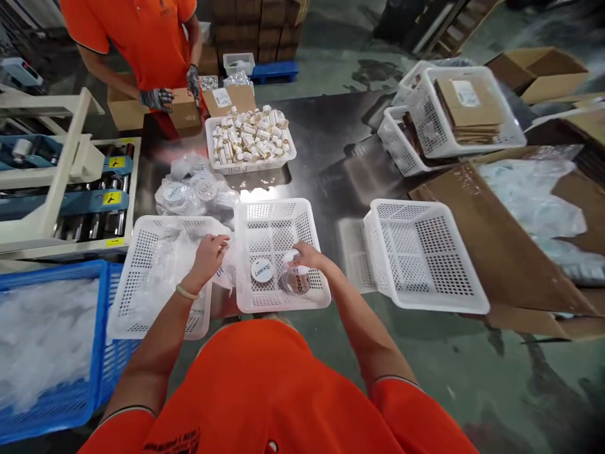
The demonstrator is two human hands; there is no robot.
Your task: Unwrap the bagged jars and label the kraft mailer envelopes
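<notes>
My left hand (210, 257) is above the right rim of the left white basket (121, 299), fingers closed on a clear plastic bag (227, 270) with blue print. My right hand (308, 255) reaches into the middle white basket (242, 296), its fingers closed around a jar (297, 282) with a white top and dark lettering. Part of that jar is hidden by the fingers. To its left, in the same basket, sits a round container with a white printed lid (261, 270). Crumpled clear plastic bags (172, 265) fill much of the left basket.
Bagged round containers (189, 189) lie behind the baskets, near a basket of small white-capped bottles (250, 135). Another white basket (425, 252) stands right, beside a large carton (510, 233). A blue crate (100, 315) is at left. Opposite, a gloved co-worker (142, 44) handles a carton.
</notes>
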